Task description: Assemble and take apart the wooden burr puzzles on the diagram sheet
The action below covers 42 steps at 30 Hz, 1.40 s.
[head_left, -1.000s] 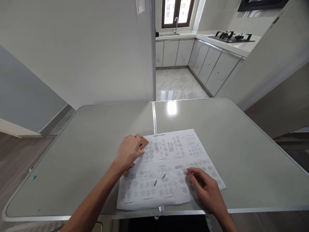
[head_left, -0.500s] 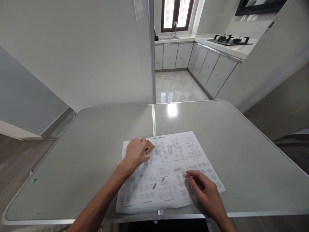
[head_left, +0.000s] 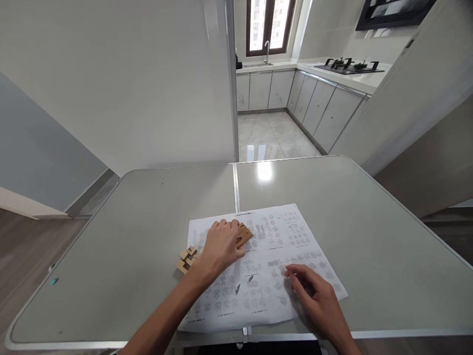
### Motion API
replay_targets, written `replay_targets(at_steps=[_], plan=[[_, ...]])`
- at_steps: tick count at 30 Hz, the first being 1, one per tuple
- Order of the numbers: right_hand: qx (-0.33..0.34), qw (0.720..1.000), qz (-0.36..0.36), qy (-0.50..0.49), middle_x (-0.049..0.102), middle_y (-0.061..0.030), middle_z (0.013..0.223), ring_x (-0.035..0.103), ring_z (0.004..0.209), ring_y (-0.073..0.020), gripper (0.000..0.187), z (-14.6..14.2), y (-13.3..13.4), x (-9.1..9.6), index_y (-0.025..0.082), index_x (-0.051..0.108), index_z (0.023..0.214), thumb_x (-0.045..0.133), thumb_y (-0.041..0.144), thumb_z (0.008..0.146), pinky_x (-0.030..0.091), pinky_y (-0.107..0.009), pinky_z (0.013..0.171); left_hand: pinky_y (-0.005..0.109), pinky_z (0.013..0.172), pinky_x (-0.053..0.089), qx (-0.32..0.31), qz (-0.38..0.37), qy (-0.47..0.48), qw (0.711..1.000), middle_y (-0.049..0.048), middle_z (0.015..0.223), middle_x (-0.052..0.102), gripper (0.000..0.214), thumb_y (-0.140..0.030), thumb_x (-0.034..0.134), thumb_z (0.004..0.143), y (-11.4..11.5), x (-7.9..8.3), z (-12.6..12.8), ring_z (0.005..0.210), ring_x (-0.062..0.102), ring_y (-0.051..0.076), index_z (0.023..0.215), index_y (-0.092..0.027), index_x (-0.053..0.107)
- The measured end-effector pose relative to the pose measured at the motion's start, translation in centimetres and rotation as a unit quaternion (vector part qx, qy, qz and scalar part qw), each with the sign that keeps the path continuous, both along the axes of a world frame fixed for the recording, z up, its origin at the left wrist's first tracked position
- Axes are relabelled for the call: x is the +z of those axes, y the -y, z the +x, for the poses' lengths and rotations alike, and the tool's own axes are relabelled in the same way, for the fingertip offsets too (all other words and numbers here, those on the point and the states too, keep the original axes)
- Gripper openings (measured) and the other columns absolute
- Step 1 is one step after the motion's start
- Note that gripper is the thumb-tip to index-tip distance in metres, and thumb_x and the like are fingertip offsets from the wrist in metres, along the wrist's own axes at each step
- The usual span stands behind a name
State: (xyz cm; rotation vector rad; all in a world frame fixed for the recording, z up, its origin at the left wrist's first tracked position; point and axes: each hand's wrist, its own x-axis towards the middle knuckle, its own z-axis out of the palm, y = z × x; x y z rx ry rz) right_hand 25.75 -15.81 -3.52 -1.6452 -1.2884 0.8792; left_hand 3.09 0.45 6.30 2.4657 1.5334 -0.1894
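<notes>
My left hand (head_left: 221, 242) is closed on several brown wooden puzzle pieces (head_left: 244, 235), above the upper half of a printed sheet (head_left: 266, 301). Their notched ends stick out to the right of the fingers; the rest is hidden under the palm. Beside my left wrist, at the sheet's left edge, lie some paler notched wooden pieces (head_left: 183, 266), one marked with a 3. My right hand (head_left: 314, 293) rests on the lower right of the sheet. Its fingers are loosely curled, thumb and index tips close together, and nothing shows in them.
A grey-green folding table (head_left: 148, 246) with a metal rim and a centre seam (head_left: 236, 190) carries the sheet. A small teal bit (head_left: 54, 281) lies near its left edge. Beyond stand a white panel (head_left: 166, 98) and a kitchen with a gas hob (head_left: 345, 65).
My left hand has moved right across the sheet with the brown pieces. More of the pale pieces beside my wrist now shows. My right hand has stayed in place.
</notes>
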Motion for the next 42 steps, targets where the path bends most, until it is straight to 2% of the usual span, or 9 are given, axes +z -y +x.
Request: replay_targets(at_steps=[10,16,22,25,27,30,33,36,42], plan=[[0.021,1.0,-0.009,0.015,0.083,-0.0096,0.101,0.077,0.085,-0.0252,0.036,0.8,-0.1,0.0,0.023,0.079,0.109,0.063,0.054,0.098,0.064,-0.032,0.075,0.046,0.092,0.05,-0.096,-0.005,0.023,0.995,0.014,0.107,0.074,0.036,-0.018,0.073,0.078,4.2,-1.7,2.2,0.101,0.068,0.035,0.111,-0.02,0.06],[0.025,0.999,-0.017,0.021,0.082,-0.0098,0.102,0.077,0.085,-0.0249,0.037,0.9,0.1,-0.1,0.022,0.078,0.11,0.061,0.054,0.1,0.063,-0.032,0.075,0.044,0.096,0.05,-0.118,-0.011,0.023,0.993,0.012,0.114,0.075,0.031,-0.013,0.067,0.087,5.0,-2.1,1.9,0.109,0.067,0.032,0.116,-0.021,0.061],[0.019,0.999,-0.02,0.025,0.081,-0.0085,0.098,0.075,0.081,-0.0237,0.039,0.6,0.2,-0.1,0.022,0.077,0.111,0.061,0.056,0.1,0.061,-0.031,0.073,0.044,0.097,0.051,-0.071,-0.019,0.158,0.985,0.0081,0.124,0.072,0.04,-0.031,0.08,0.09,5.6,-2.2,-0.3,0.115,0.065,0.031,0.124,-0.024,0.059],[0.013,0.999,-0.016,0.034,0.081,-0.0077,0.097,0.074,0.08,-0.0233,0.037,0.4,0.1,0.4,0.022,0.077,0.108,0.06,0.054,0.101,0.06,-0.031,0.071,0.043,0.096,0.052,-0.01,-0.02,0.202,0.979,0.0078,0.123,0.071,0.028,-0.034,0.072,0.097,5.3,-2.5,-1.6,0.114,0.066,0.029,0.122,-0.024,0.061],[0.026,0.999,-0.006,0.044,0.079,-0.0077,0.097,0.073,0.079,-0.0229,0.033,0.2,-0.1,0.9,0.023,0.077,0.107,0.06,0.051,0.102,0.06,-0.031,0.07,0.042,0.094,0.052,0.028,-0.023,0.188,0.982,0.0093,0.121,0.072,0.022,-0.033,0.066,0.101,4.9,-2.9,-2.3,0.113,0.066,0.029,0.121,-0.023,0.063],[0.072,0.995,0.027,0.066,0.077,-0.0089,0.106,0.072,0.085,-0.0233,0.027,-0.4,-0.6,1.6,0.025,0.074,0.111,0.057,0.044,0.105,0.06,-0.034,0.074,0.041,0.092,0.051,0.055,-0.041,0.161,0.985,0.0103,0.119,0.072,0.022,-0.038,0.065,0.102,4.1,-3.4,-2.7,0.11,0.067,0.029,0.116,-0.021,0.065],[0.122,0.985,0.065,0.1,0.071,-0.0109,0.123,0.071,0.105,-0.027,0.023,-1.4,-1.2,1.7,0.027,0.071,0.121,0.056,0.037,0.106,0.061,-0.041,0.09,0.041,0.093,0.051,0.063,-0.047,0.159,0.984,0.0096,0.114,0.072,0.028,-0.044,0.072,0.097,3.6,-3.5,-2.5,0.108,0.068,0.029,0.109,-0.02,0.066],[0.137,0.977,0.099,0.131,0.066,-0.012,0.132,0.064,0.124,-0.0311,0.025,-2.2,-1.8,1.4,0.029,0.067,0.127,0.06,0.033,0.104,0.058,-0.048,0.105,0.04,0.091,0.05,0.062,-0.066,0.158,0.983,0.0082,0.109,0.074,0.029,-0.044,0.077,0.093,3.5,-3.2,-2.1,0.107,0.068,0.029,0.105,-0.019,0.067],[0.151,0.968,0.112,0.165,0.066,-0.0107,0.132,0.064,0.124,-0.0316,0.033,-2.5,-2.2,0.7,0.03,0.064,0.132,0.067,0.026,0.099,0.061,-0.049,0.103,0.038,0.083,0.048,0.036,-0.087,0.124,0.988,0.0076,0.099,0.077,0.024,-0.041,0.072,0.096,3.4,-2.4,-1.7,0.102,0.068,0.03,0.087,-0.02,0.067]])
